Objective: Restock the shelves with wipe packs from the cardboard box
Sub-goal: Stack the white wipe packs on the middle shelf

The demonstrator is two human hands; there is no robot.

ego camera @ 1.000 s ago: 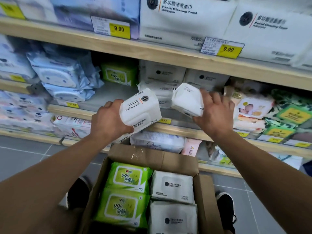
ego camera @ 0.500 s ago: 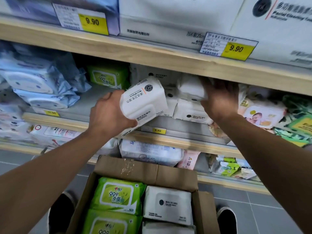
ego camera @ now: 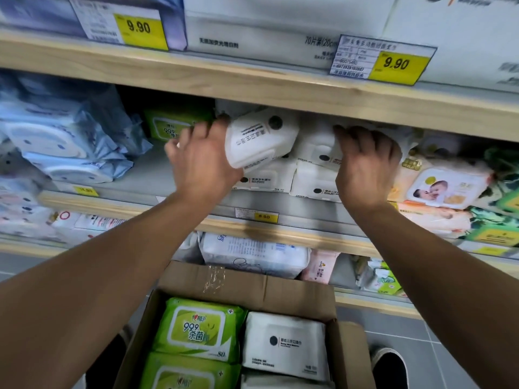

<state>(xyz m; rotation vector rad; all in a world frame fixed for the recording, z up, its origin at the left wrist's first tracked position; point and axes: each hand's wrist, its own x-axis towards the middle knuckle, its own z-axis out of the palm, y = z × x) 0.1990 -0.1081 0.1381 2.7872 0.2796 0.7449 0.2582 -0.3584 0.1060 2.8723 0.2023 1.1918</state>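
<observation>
My left fingers (ego camera: 196,130) wrap a white wipe pack (ego camera: 259,138), now tilted into the middle shelf (ego camera: 295,234) opening atop the stacked white packs (ego camera: 280,178); half a second ago it hung out front. Right hand (ego camera: 365,164) has fingers curled over another white pack (ego camera: 317,144) in the stack, pressing it, as before. Left hand (ego camera: 200,161) moved up and in. Cardboard box (ego camera: 238,284) below holds green packs (ego camera: 196,329) and white packs (ego camera: 285,343).
</observation>
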